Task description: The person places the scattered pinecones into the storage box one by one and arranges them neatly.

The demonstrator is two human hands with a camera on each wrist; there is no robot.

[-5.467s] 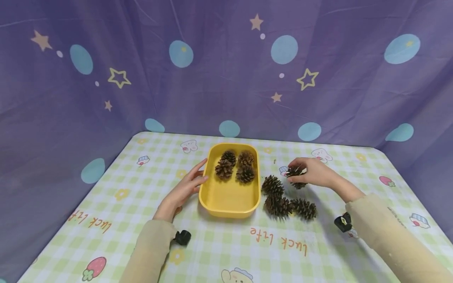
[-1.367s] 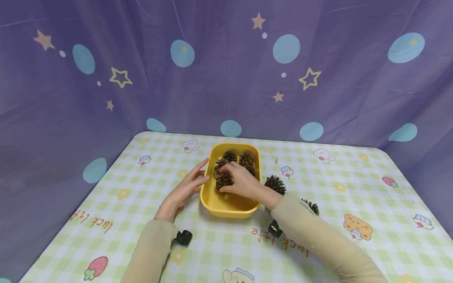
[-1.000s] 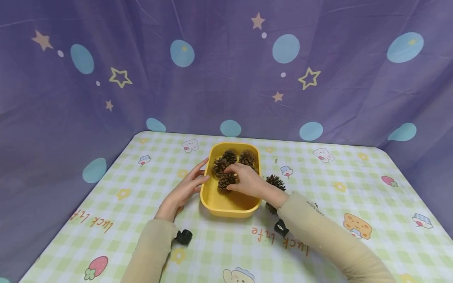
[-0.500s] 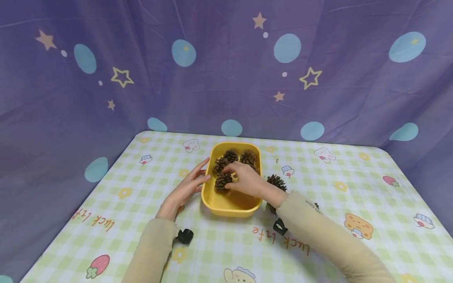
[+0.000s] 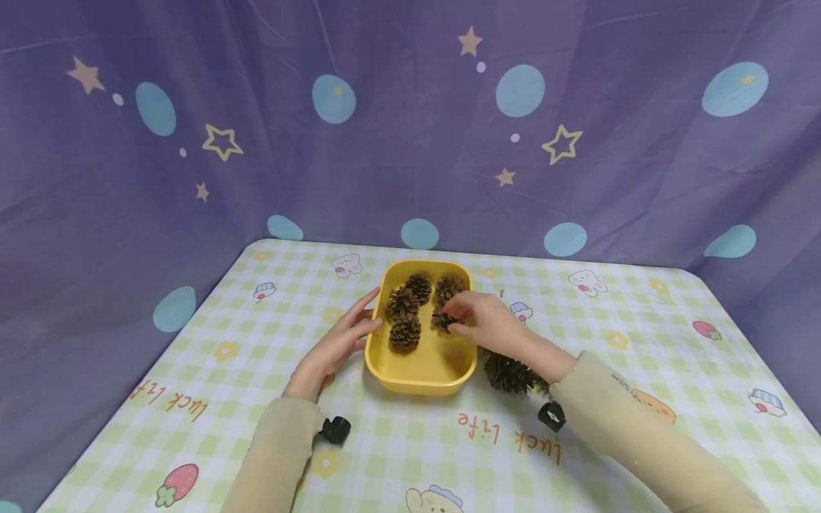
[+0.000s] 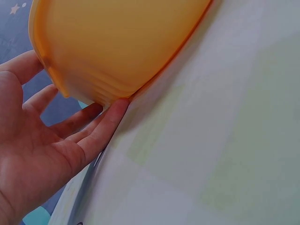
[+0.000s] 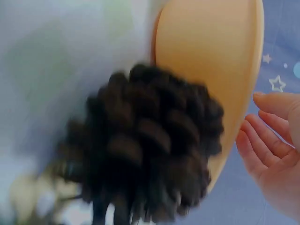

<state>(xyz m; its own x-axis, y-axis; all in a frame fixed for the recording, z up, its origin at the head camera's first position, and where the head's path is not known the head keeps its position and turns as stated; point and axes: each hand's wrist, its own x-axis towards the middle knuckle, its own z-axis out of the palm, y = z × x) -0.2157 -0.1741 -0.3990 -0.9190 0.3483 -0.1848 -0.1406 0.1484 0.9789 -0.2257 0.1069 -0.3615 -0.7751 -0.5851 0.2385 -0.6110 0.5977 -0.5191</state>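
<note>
Looks partway: five pinecones (image 5: 405,333) are sitting in the yellow bin (image 5: 423,365); loose cones (image 5: 509,374) are lying right of it on the tabletop (image 5: 385,456), exact count hidden. Left hand (image 5: 338,347) is touching the bin's side, fingers straight; right hand (image 5: 492,322) is hovering above, relaxed, apparently empty.

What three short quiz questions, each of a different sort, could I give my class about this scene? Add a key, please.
1. Multiple choice: which of these does the left hand touch?
A) the purple curtain
B) the yellow box
C) the strawberry print

2. Count: how many pinecones show inside the yellow box in the head view?

3. True or false: every pinecone in view is inside the yellow box.

Key:
1. B
2. Five, at least one partly hidden by the right hand
3. False; some lie outside it, on the person's right
</note>
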